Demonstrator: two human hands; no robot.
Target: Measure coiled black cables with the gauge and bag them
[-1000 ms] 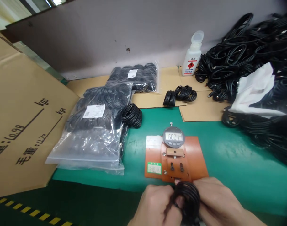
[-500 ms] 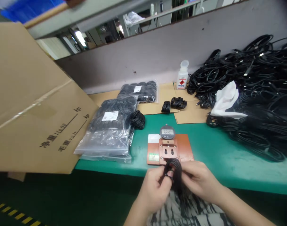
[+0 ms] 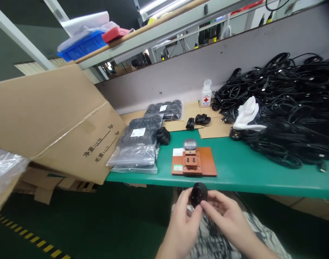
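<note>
Above my lap, just off the bench's front edge, a coiled black cable (image 3: 199, 192) is held between both hands. My left hand (image 3: 186, 216) is closed round its left side, the thumb against the coil's lower part. From the right, my right hand (image 3: 225, 212) grips the coil with thumb and fingers. Beyond it on the bench lies a reddish-brown measuring fixture (image 3: 207, 162). Its round digital gauge (image 3: 190, 144) appears to read zeros. Where the cable's ends lie is hard to make out.
A big pile of black cables (image 3: 283, 108) covers the right side, with a white cloth (image 3: 245, 111) on it. At left are bagged coils (image 3: 137, 144) and an open carton (image 3: 80, 122). Loose coils (image 3: 202, 119) and a white bottle (image 3: 206, 94) stand behind the fixture.
The view has shifted, showing more of the shelf and floor. The cable coil is now apart from the fixture, turned more face-on in both hands. The gauge reading went from 6640 to zeros.
</note>
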